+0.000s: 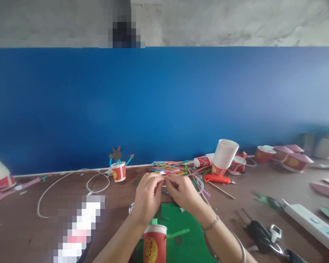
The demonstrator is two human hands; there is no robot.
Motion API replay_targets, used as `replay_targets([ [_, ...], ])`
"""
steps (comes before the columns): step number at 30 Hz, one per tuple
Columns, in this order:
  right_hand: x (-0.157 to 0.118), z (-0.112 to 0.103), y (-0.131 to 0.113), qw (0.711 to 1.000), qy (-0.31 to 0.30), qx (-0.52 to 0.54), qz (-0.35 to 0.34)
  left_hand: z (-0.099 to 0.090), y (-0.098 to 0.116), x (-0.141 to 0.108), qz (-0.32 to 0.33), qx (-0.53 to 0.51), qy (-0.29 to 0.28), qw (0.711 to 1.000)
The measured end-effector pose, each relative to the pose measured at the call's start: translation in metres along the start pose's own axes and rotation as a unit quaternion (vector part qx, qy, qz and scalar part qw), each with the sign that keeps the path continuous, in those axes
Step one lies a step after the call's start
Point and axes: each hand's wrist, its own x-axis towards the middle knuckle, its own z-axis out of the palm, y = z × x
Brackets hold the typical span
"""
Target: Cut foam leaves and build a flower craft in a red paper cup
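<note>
My left hand (148, 197) and my right hand (184, 191) meet fingertip to fingertip above the table. Both are closed in a pinch, and whatever is between the fingers is too small or hidden to name. Below my left wrist stands a red paper cup (158, 250) with a gold emblem and a white rim. A green strip (178, 233) sticks out from the cup's right side, and a short green piece (154, 221) rises at its rim. Under my hands lies a green sheet (190, 221). A dark round piece, partly hidden, shows beside my left hand.
Behind my hands lie colourful sticks (167, 167). An orange utility knife (219, 179) and stacked paper cups (224, 155) are to their right. A decorated cup (118, 171) and white cable (98, 191) lie left. Keys (260, 233) and a power strip (312, 221) lie right.
</note>
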Motion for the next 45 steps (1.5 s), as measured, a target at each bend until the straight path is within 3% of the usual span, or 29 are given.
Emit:
replay_targets([
  [4, 0.0, 0.002, -0.004, 0.999, 0.027, -0.019, -0.033, 0.003, 0.002, -0.002, -0.064, -0.046, 0.035, 0.996],
  [10, 0.002, 0.003, -0.004, 0.997, 0.033, -0.038, -0.059, 0.004, 0.0, -0.001, -0.148, -0.122, 0.0, 0.981],
  [15, 0.001, 0.003, -0.005, 0.998, 0.043, -0.009, -0.05, 0.002, 0.001, -0.001, -0.105, -0.083, 0.005, 0.991],
  [20, 0.002, 0.009, -0.004, 0.991, 0.038, 0.124, 0.037, 0.001, 0.001, -0.002, -0.039, -0.039, 0.018, 0.998],
  [27, 0.005, 0.016, -0.002, 0.931, 0.013, 0.33, 0.153, 0.001, -0.004, -0.003, 0.013, -0.011, 0.008, 1.0],
  [37, 0.006, 0.018, -0.007, 0.873, 0.026, 0.431, 0.227, 0.004, -0.007, -0.005, 0.003, -0.034, 0.01, 0.999],
  [42, 0.003, 0.018, -0.012, 0.892, 0.029, 0.411, 0.186, 0.005, -0.001, -0.004, -0.081, -0.108, 0.022, 0.991],
  [45, 0.004, 0.019, -0.01, 0.872, 0.024, 0.449, 0.195, 0.003, -0.001, -0.001, -0.151, -0.166, 0.042, 0.974],
])
